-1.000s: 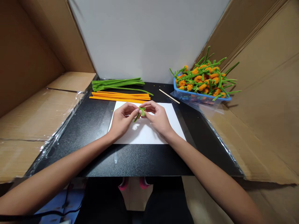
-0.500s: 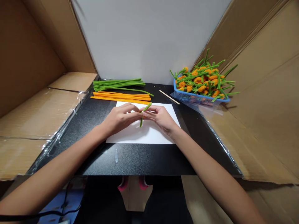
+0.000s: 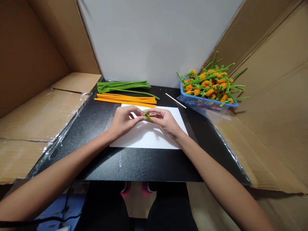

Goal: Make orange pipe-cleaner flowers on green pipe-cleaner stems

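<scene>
Between my fingertips, above a white sheet of paper (image 3: 144, 139), is a small green and orange pipe-cleaner piece (image 3: 147, 116). My left hand (image 3: 126, 119) pinches it from the left with thumb and fingers. From the right, my right hand (image 3: 166, 121) grips the same piece, thumb and fingers closed on it. Green ends of the piece show between the two hands; most of its orange part is hidden by the fingers.
Behind the paper lie green pipe cleaners (image 3: 122, 86) and orange pipe cleaners (image 3: 125, 99). A thin wooden stick (image 3: 175, 100) rests to their right. A blue basket (image 3: 204, 101) heaped with orange and green pipe-cleaner pieces stands at the back right. Cardboard walls (image 3: 271, 106) flank the black table (image 3: 101, 166).
The pipe-cleaner piece has turned between my fingers. Its long green ends, which stuck up and down before, now look shorter and bunched. Both hands keep their place over the paper.
</scene>
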Demonstrator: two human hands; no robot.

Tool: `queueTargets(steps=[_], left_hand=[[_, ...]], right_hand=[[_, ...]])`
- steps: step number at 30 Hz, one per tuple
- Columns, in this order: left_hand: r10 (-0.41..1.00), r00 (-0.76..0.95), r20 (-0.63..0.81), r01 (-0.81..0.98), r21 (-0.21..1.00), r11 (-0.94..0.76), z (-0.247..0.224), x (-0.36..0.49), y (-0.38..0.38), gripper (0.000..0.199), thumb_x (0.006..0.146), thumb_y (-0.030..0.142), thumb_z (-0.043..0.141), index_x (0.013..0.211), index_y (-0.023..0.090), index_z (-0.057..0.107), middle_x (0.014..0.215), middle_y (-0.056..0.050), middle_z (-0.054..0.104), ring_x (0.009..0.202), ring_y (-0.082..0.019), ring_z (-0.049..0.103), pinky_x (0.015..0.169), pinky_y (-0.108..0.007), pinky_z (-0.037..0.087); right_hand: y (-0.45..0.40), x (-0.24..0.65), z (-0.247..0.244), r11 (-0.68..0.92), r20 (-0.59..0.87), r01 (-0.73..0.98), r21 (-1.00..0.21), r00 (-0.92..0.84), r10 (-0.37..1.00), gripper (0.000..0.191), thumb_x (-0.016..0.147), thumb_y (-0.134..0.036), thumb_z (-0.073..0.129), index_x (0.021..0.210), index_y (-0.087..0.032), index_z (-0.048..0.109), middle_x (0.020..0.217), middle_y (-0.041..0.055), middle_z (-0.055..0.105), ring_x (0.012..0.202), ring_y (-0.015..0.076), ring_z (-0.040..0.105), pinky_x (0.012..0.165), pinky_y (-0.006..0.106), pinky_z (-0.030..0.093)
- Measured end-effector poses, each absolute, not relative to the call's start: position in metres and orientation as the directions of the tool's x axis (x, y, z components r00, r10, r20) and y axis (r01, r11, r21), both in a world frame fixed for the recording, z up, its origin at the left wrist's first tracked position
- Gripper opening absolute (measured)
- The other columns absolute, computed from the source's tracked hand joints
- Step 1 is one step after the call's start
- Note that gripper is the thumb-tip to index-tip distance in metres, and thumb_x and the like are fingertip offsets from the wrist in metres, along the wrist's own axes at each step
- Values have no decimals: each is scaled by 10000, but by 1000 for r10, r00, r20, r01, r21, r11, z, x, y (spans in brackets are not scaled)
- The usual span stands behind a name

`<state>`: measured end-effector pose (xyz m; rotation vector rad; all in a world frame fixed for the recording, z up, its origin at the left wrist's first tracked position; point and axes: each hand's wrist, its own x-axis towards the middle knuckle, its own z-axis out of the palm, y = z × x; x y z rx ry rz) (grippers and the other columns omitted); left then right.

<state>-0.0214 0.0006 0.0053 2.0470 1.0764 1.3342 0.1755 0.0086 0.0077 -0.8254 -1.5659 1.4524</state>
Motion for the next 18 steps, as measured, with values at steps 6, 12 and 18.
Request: queueTargets(steps=[6,12,18], left_hand=[[848,162,504,374,764,-525,3,-20,1,216,783,413,771,741,202,762,785,-46,761,692,-178,690,577,-254,520],[822,179,541,374,735,-565,3,-18,-3,188,821,399,743,799,214,769,796,-34,760,696,-165,687,572,-244,514],[797,142,588,412,697,-587,6,-13,-10,208,865,395,696,820,200,752,778,-38,740,693,-161,660,571,-247,491]], right_hand=[[10,171,-2,-16,63,-190,-982,-403,913,336,671,-380,854,957,-225,771,989,43,748,920,184,683,949,383,512],[6,168,4,-109,-15,-251,-962,-349,937,276,674,-362,849,872,-187,767,983,50,737,896,158,677,945,343,529],[6,168,4,-117,-16,-275,-954,-343,939,287,652,-354,863,841,-179,738,930,38,720,863,155,676,936,354,542]])
